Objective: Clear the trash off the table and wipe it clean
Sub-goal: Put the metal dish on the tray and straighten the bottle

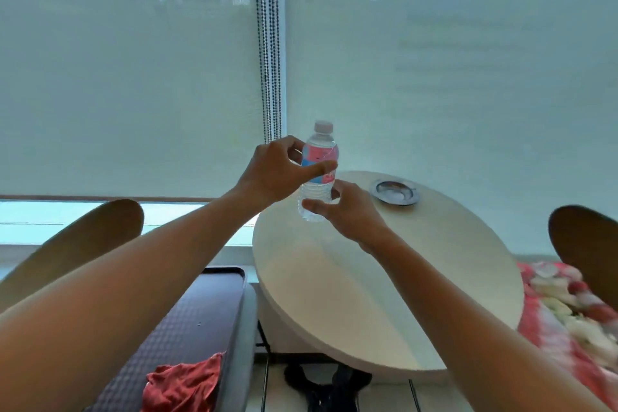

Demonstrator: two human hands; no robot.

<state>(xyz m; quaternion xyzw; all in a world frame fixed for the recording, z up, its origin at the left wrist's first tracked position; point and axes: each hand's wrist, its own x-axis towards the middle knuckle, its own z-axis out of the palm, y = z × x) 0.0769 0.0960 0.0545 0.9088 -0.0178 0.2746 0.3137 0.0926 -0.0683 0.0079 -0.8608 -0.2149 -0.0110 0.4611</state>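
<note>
A clear plastic water bottle [317,150] with a pink and blue label and a pale cap is held upright above the far left edge of the round cream table [418,278]. My left hand [277,170] grips its labelled middle, thumb across the front. My right hand [347,211] holds the lower part of the bottle from the right, fingers curled round it. A metal ashtray [394,191] with something pale inside sits at the far side of the table.
A dark seat [197,321] with a crumpled red cloth [184,385] lies to the left of the table. A pink floral fabric [568,311] lies at the right. Brown chair backs [83,244] stand on both sides. A window blind with a bead chain [269,43] fills the background.
</note>
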